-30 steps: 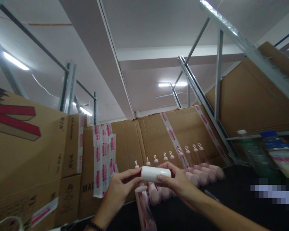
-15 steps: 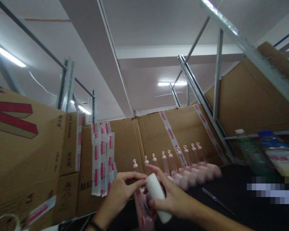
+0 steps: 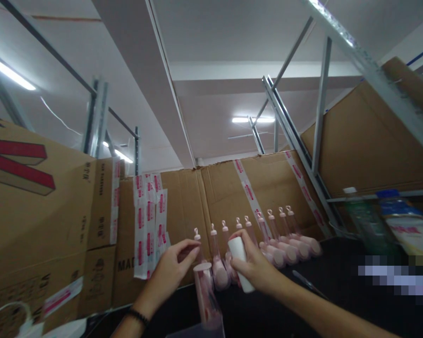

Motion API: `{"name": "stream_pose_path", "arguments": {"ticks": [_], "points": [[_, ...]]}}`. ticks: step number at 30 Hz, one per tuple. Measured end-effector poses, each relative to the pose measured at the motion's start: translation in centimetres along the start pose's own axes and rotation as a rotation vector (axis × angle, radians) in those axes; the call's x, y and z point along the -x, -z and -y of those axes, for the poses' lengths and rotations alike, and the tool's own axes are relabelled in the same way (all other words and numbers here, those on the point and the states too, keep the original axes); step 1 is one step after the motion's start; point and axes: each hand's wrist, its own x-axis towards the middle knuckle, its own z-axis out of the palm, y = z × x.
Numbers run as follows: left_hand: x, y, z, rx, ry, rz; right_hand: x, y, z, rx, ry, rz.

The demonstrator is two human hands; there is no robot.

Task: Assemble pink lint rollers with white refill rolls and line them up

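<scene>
My right hand (image 3: 255, 265) is wrapped round a white cylinder (image 3: 241, 264), which leans in front of the row of pink bottles. My left hand (image 3: 178, 260) is bent with thumb and fingers close together near a pink hooked cap; whether anything is between the fingertips is too small to tell. Below and between the hands stands a clear pinkish tube (image 3: 207, 293), touched by neither hand. Several pink bottles (image 3: 277, 256) with clear necks and looped caps line the cardboard at the back.
Taped cardboard (image 3: 183, 197) forms the back wall, with a printed box (image 3: 56, 202) at left. A pen-like tool (image 3: 306, 281) lies on the black surface. A green bottle (image 3: 364, 220) and a blue-capped container (image 3: 405, 225) stand right. A white cable is at lower left.
My right hand has moved up and right with the white cylinder, away from my left hand. My left hand has shifted slightly left. The clear tube between them now shows its top.
</scene>
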Motion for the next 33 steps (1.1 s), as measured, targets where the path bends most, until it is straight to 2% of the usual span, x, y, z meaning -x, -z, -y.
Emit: {"name": "stream_pose_path", "arguments": {"ticks": [3, 5, 12, 16, 21, 27, 31, 33], "points": [[0.5, -0.4, 0.2, -0.011, 0.049, 0.122, -0.1, 0.4, -0.3, 0.164, 0.104, -0.157], [0.7, -0.7, 0.6, -0.014, 0.078, 0.189, -0.2, 0.8, -0.5, 0.232, 0.120, -0.197], [0.9, -1.0, 1.7, 0.009, 0.063, 0.333, -1.3, 2.0, -3.5, 0.225, 0.014, -0.253], [0.8, -1.1, 1.7, 0.032, 0.081, 0.334, -1.6, 2.7, -5.0, 0.196, -0.024, -0.265], [0.9, -1.4, 2.0, 0.044, 0.117, 0.325, -1.7, 2.9, -5.6, 0.199, -0.016, -0.229], [0.9, -1.4, 2.3, 0.100, 0.105, 0.321, -1.2, 2.5, -4.4, 0.325, 0.052, -0.254], [0.7, -1.3, 2.0, 0.114, 0.100, 0.286, -0.6, 2.0, -1.8, 0.465, 0.255, -0.321], [0.6, -1.3, 2.0, 0.166, 0.105, 0.254, -0.2, 1.4, -0.3, 0.487, 0.356, -0.295]]}}
